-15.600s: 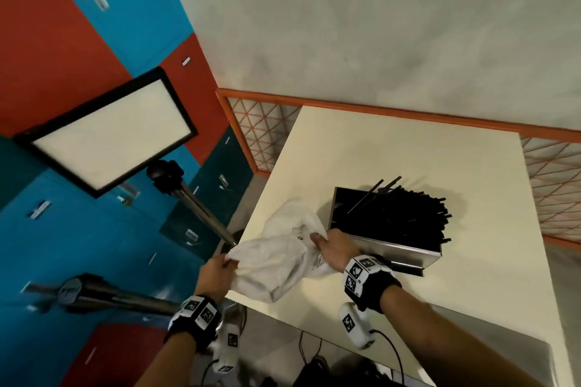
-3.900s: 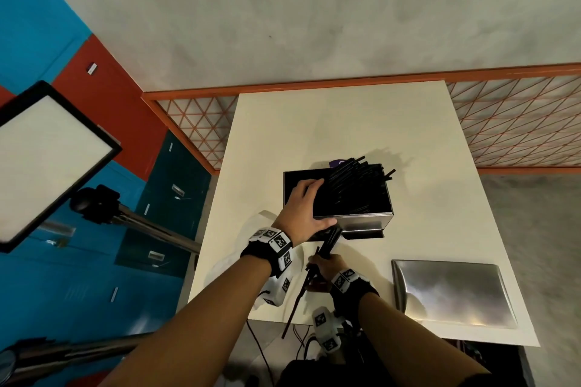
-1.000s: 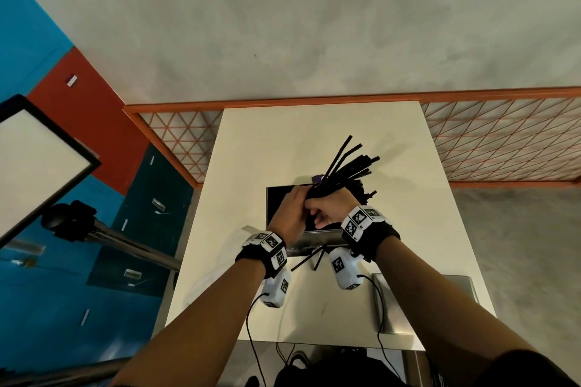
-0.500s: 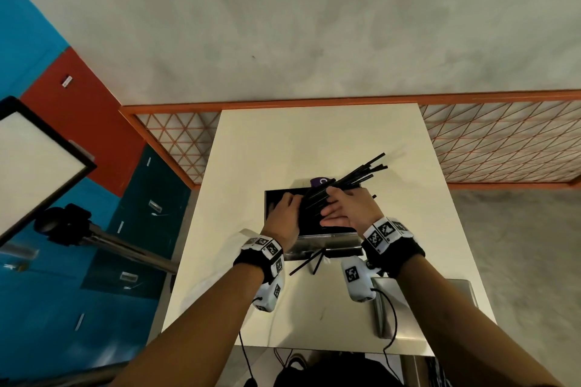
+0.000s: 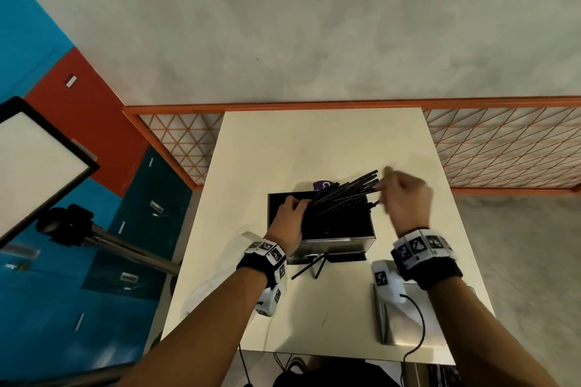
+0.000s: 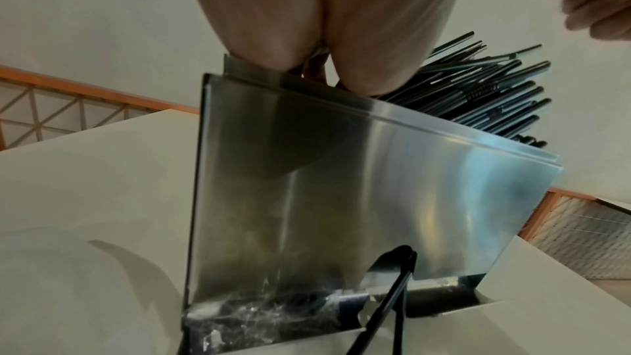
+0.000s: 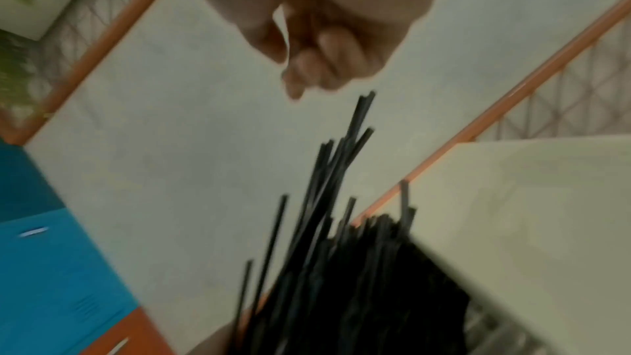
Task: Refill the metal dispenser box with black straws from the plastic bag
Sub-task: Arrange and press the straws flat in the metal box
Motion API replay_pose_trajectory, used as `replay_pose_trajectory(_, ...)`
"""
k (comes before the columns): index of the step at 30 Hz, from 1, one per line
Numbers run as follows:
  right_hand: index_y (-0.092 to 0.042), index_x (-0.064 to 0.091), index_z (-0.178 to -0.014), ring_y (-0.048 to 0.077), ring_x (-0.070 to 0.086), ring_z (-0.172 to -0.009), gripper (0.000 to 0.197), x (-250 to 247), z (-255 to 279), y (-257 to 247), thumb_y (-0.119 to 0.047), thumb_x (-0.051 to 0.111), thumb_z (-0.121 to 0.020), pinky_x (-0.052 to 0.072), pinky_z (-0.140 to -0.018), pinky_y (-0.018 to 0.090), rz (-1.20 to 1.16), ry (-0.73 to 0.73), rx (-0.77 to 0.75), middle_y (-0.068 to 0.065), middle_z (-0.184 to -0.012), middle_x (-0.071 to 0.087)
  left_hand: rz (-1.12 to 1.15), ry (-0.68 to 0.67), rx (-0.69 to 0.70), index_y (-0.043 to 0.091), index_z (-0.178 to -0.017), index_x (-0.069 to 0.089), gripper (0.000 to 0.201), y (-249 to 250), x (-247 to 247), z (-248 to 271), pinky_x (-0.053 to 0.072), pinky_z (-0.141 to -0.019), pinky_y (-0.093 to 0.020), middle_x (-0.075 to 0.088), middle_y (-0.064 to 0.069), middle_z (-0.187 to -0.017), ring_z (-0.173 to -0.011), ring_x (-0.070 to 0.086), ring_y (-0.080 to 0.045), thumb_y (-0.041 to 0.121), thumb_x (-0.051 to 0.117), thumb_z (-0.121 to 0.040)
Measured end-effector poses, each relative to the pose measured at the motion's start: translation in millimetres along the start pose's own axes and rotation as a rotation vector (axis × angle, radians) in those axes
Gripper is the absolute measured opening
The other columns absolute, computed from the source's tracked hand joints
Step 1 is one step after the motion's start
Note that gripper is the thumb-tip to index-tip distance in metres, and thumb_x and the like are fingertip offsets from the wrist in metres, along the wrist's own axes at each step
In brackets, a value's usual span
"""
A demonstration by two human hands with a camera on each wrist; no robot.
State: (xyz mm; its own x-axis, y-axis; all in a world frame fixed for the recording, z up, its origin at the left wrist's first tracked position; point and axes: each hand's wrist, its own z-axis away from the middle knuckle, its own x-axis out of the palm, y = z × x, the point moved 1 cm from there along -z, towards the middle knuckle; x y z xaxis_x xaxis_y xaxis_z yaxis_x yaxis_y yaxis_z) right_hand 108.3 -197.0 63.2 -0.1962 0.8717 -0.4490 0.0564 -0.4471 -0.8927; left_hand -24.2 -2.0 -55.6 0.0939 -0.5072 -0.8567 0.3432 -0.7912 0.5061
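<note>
The black straws (image 5: 344,195) lie heaped in the open metal dispenser box (image 5: 333,245), which stands near the middle of the cream table (image 5: 314,141); the upper layer fans out slanting, its far ends sticking past the box's right rim, as the left wrist view also shows (image 6: 478,91). 2 loose straws (image 5: 311,265) poke out of the slot at the foot of the box's front wall and rest on the table, crossing each other. The left hand (image 5: 290,217) reaches over the box's near left corner, wrist bent down, palm on the rim and fingers curled onto the near ends of the slanted straws; whether it truly grips them or only presses them cannot be told. The right hand (image 5: 404,198) hovers in the air just beyond the straws' far tips, blurred, fingers loosely curled with nothing in them; in the right wrist view (image 7: 321,64) the fingertips hang just clear of the topmost straw end. A flat metal lid (image 5: 399,320) lies on the table's near right corner, under the right forearm. The crumpled plastic bag (image 5: 220,264) shows at the table's left edge beneath the left wrist.
</note>
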Motion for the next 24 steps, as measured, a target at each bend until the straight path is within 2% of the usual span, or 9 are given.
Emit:
replay_pose_trajectory(2, -0.009, 0.068, -0.077, 0.034, 0.060, -0.068, 0.040, -14, -21, 11, -0.040, 0.046, -0.091, 0.040, -0.059, 0.033, 0.104, 0.256, -0.096, 0.012, -0.070, 0.065, 0.002, 0.004, -0.007, 0.019, -0.149, 0.041, 0.064, 0, 1, 0, 0.047, -0.100, -0.035, 0.042, -0.011, -0.130, -0.107, 0.051, -0.027, -0.004, 0.049, -0.091)
replay_pose_trajectory(3, -0.009, 0.069, -0.088, 0.033, 0.060, -0.079, 0.039, -14, -32, 16, -0.041, 0.046, -0.090, 0.040, -0.066, 0.032, 0.128, 0.279, -0.100, 0.012, -0.086, 0.066, -0.001, 0.002, -0.007, 0.019, -0.150, 0.041, 0.064, 0, 1, 0, 0.047, -0.101, -0.035, 0.041, -0.012, -0.131, -0.109, 0.051, -0.027, -0.004, 0.050, -0.091)
replay_pose_trajectory(6, -0.012, 0.058, -0.130, 0.026, 0.057, -0.113, 0.048, 9, -50, 29, -0.045, 0.048, -0.096, 0.043, -0.094, 0.034, 0.165, 0.009, -0.031, 0.010, -0.131, 0.054, -0.018, 0.003, 0.025, 0.020, -0.152, 0.039, 0.070, 1, 4, 0, 0.047, -0.103, -0.036, 0.040, -0.013, -0.133, -0.112, 0.051, -0.029, -0.007, 0.052, -0.089)
replay_pose_trajectory(8, -0.013, 0.051, -0.139, 0.026, 0.052, -0.124, 0.053, 32, -45, 30, -0.046, 0.046, -0.098, 0.039, -0.102, 0.035, 0.219, -0.207, -0.048, 0.009, -0.142, 0.049, -0.016, 0.016, 0.059, 0.022, -0.155, 0.036, 0.074, 3, 6, -1, 0.046, -0.105, -0.036, 0.039, -0.013, -0.134, -0.114, 0.049, -0.029, -0.008, 0.051, -0.089)
replay_pose_trajectory(10, -0.013, 0.052, -0.137, 0.024, 0.053, -0.122, 0.050, 51, -35, 32, -0.043, 0.046, -0.099, 0.037, -0.100, 0.030, 0.248, -0.316, -0.117, 0.007, -0.141, 0.052, -0.019, 0.039, 0.057, 0.027, -0.157, 0.031, 0.075, 4, 5, -1, 0.043, -0.108, -0.036, 0.037, -0.012, -0.137, -0.115, 0.045, -0.029, -0.006, 0.049, -0.092)
replay_pose_trajectory(12, -0.012, 0.055, -0.133, 0.023, 0.054, -0.119, 0.044, 62, -27, 35, -0.038, 0.045, -0.100, 0.035, -0.095, 0.024, 0.262, -0.339, -0.153, 0.006, -0.136, 0.056, -0.032, 0.055, 0.032, 0.031, -0.159, 0.028, 0.071, 0, 3, 2, 0.041, -0.109, -0.036, 0.037, -0.011, -0.139, -0.118, 0.041, -0.029, 0.002, 0.047, -0.097)
replay_pose_trajectory(17, -0.011, 0.061, -0.125, 0.024, 0.056, -0.116, 0.036, 66, -25, 41, -0.032, 0.045, -0.101, 0.036, -0.095, 0.023, 0.290, -0.330, -0.206, 0.006, -0.129, 0.061, -0.196, 0.036, 0.062, 0.021, -0.156, 0.036, 0.056, -5, 3, 6, 0.034, -0.113, -0.046, 0.045, -0.012, -0.143, -0.129, 0.041, -0.036, 0.037, 0.044, -0.103)
replay_pose_trajectory(21, -0.014, 0.060, -0.127, 0.023, 0.055, -0.118, 0.036, 65, -17, 40, -0.033, 0.048, -0.100, 0.039, -0.101, 0.029, 0.343, -0.428, -0.307, 0.004, -0.131, 0.057, -0.084, 0.015, 0.104, 0.010, -0.158, 0.027, 0.079, -5, 0, 13, 0.027, -0.121, -0.043, 0.029, -0.015, -0.156, -0.142, 0.031, -0.034, 0.061, 0.036, -0.098)
replay_pose_trajectory(24, -0.012, 0.062, -0.121, 0.022, 0.057, -0.112, 0.029, 51, -11, 30, -0.026, 0.051, -0.098, 0.044, -0.096, 0.029, 0.274, -0.246, -0.420, 0.003, -0.124, 0.058, -0.086, -0.011, 0.177, 0.014, -0.161, 0.013, 0.105, -3, -4, 18, 0.015, -0.125, -0.043, 0.010, -0.012, -0.164, -0.150, 0.011, -0.026, 0.077, 0.048, -0.085)
